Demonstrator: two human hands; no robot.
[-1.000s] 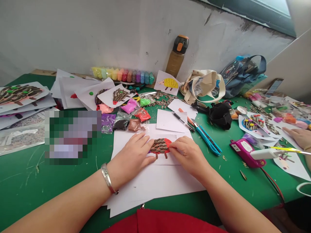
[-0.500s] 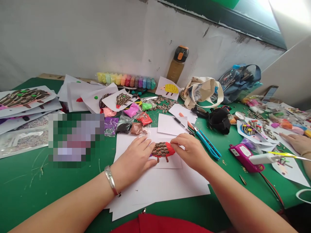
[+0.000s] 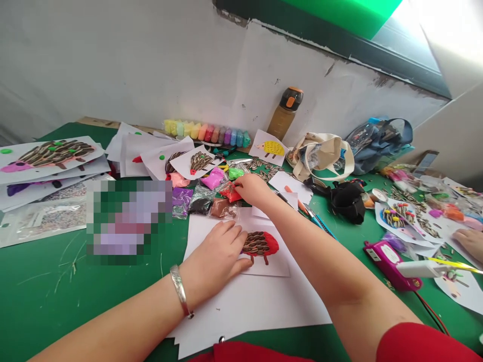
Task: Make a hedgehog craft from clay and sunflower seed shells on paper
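Note:
My left hand [image 3: 221, 254], a silver bangle at its wrist, lies with fingers stretched out on a small sheet of paper, over the left end of a hedgehog picture [image 3: 260, 245]. The picture has a back of striped sunflower seeds, a red clay border on its right and two brown legs. Beneath it are larger white sheets [image 3: 241, 306]. My right hand [image 3: 253, 190] reaches forward, its bent fingers pinching at the red modelling clay [image 3: 228, 192] in an unwrapped or bagged packet. Packets of brown clay [image 3: 222, 207], black clay [image 3: 201, 200] and green clay [image 3: 236, 173] lie close by.
Hedgehog pictures [image 3: 51, 153] are stacked at the left. A row of coloured clay [image 3: 207, 133] and a bottle [image 3: 286, 113] stand at the back. Loose sunflower seeds [image 3: 266, 170], a blue cutter [image 3: 322, 226], a cloth bag [image 3: 320, 158] and a pink glue-gun-like device [image 3: 390, 266] lie rightward, near another person's hand [image 3: 470, 241].
My right hand has left the picture's red right end and moved forward to the red clay packet. My left hand stays on the paper. The view has shifted slightly.

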